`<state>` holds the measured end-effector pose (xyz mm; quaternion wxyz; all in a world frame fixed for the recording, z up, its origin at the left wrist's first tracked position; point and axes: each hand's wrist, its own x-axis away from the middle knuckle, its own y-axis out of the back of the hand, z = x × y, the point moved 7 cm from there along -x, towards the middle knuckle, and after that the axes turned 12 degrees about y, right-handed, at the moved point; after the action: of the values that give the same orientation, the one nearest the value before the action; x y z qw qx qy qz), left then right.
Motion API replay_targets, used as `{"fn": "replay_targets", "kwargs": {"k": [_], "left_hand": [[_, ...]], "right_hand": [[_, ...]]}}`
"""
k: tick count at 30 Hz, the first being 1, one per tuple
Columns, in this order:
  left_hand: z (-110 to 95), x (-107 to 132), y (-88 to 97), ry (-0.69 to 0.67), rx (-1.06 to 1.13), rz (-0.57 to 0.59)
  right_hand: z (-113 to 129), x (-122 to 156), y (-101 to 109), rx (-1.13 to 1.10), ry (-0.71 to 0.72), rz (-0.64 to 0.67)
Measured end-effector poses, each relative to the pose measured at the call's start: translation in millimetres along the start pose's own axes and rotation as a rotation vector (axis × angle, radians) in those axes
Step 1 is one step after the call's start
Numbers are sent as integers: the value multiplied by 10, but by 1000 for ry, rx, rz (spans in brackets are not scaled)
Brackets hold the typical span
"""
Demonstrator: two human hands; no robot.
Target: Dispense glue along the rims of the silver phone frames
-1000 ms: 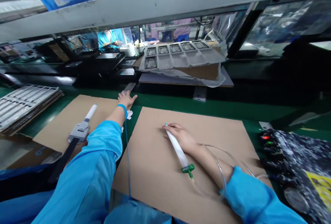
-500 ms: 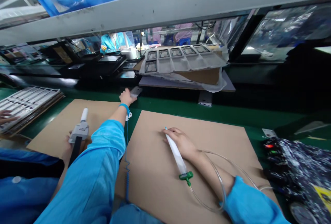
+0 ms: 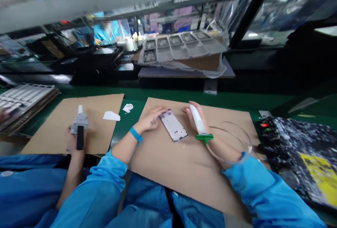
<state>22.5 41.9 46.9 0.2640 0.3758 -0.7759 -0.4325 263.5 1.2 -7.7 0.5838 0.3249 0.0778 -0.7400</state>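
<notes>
A flat pale phone housing (image 3: 174,127) with dark marks along its near edge lies over the cardboard sheet (image 3: 155,158). My left hand (image 3: 152,119), a blue strap around its wrist, grips the housing's far left corner, fingers closed on it. To the right, my right hand (image 3: 206,117) is closed around a white dispensing syringe (image 3: 198,118), tip end upward and away from me. A green cap (image 3: 204,136) sits on the syringe's near end, and a clear tube (image 3: 217,156) runs from it. The syringe tip is apart from the housing.
Behind, a plastic tray (image 3: 181,51) of phone frames rests on a box. Right stands a speckled black machine (image 3: 302,158) with a yellow label. Left, a co-worker's hand (image 3: 73,140) holds a grey tool near another cardboard sheet (image 3: 97,133). White paper scraps (image 3: 112,115) lie there.
My left hand has brought the phone housing from the green bench at the back onto the cardboard before me. My right hand has lifted the syringe and tilted it more upright.
</notes>
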Motion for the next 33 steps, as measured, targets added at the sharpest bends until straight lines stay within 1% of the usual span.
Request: {"fn": "replay_targets", "kwargs": {"k": [3,5,7,10,13,15,17,19,21,26,29,33], "left_hand": [[152,-117,-113,76,40,-111],[211,-191,-169,81,47,-128],[219,-235,-205,53,48,-103],[194,-253,-214,-6,60,-39],[118,-239,-241,-105,56,37],[51,-220,-282,-169,65,66],[-14,-199,-329,-213,90,67],[-67,-177,-377,-244,106,55],[-101,-158,-416,-264,112,44],[-121,-158,-439,-283,140,23],[-119,-177,-437,-270,161,26],[-127,-183,-439,-258,173,32]], "right_hand": [[52,165,-131,-66,-93,57],[105,216,-223,-129,-108,127],[154,215,-234,-141,-95,159],[190,177,-124,-199,-114,129],[206,168,-26,-297,-212,115],[227,188,-11,-284,-285,145],[264,221,-34,-272,-340,179],[307,252,-75,-277,-363,201],[347,265,-106,-237,-342,226],[426,224,-87,-30,-191,228],[428,217,-84,28,-181,226],[409,232,-102,11,-208,229]]}}
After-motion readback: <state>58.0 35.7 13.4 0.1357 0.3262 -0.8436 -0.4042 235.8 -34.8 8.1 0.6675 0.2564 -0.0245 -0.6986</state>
